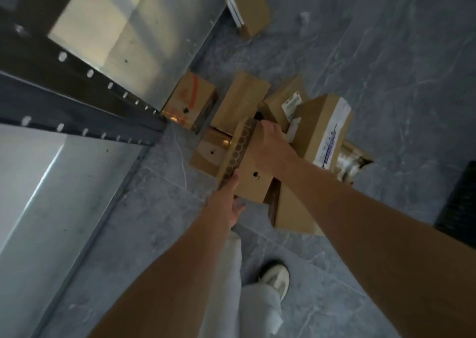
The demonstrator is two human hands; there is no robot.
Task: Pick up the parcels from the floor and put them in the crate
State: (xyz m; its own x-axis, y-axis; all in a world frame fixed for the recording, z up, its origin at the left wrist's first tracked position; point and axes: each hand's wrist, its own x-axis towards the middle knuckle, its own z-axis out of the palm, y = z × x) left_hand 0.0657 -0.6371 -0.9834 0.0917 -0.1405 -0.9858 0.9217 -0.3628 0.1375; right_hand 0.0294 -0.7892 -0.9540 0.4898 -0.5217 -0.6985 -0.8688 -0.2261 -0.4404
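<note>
A long brown cardboard parcel [251,175] with a black dot on top and a strip of round marks along its side is between my two hands, above a pile of parcels. My left hand [231,201] grips its near end, fingers under it. My right hand [270,144] grips its far end from above. Around it on the grey floor lie several brown parcels: one with orange marks [192,96], a plain one [242,100], one with a white label [323,129], and a flat one [293,209] underneath. A dark ribbed crate [461,203] shows at the right edge.
Grey metal shelving [77,111] with perforated rails fills the left side. Another parcel [248,6] lies farther off at the top. My white trouser leg and shoe [274,277] stand on the tiled floor [386,54] below the pile.
</note>
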